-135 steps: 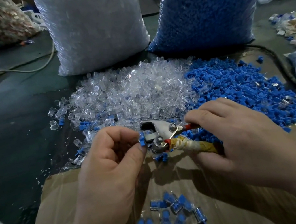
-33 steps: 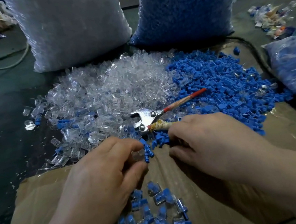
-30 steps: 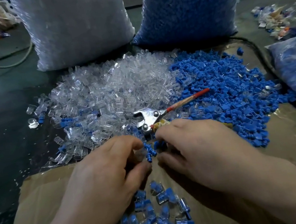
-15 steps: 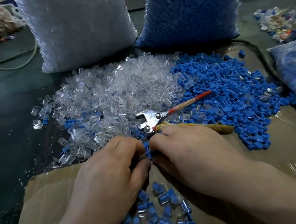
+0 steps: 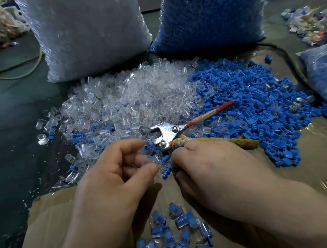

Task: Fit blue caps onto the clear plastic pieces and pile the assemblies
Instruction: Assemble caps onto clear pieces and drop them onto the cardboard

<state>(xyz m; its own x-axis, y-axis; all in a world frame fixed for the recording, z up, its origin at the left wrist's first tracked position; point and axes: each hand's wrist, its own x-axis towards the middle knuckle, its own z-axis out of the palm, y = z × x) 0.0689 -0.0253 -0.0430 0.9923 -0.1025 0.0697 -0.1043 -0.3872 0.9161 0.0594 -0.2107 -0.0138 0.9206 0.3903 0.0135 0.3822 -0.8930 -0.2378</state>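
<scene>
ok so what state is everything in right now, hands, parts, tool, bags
left hand, pinches a clear piece
right hand, pinches a blue cap
blue cap, at the clear piece, not fully seated
pliers, lying on the heaps, handles spread
assemblies, capped, piled loose
clear pieces heap, loose, uncapped
blue caps heap, loose
bag of clear pieces, upright, full
bag of blue caps, upright, full

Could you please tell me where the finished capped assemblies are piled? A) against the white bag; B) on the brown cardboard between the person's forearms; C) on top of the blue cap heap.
B: the capped assemblies lie on the brown cardboard, nearest the camera, between the two forearms.
</scene>
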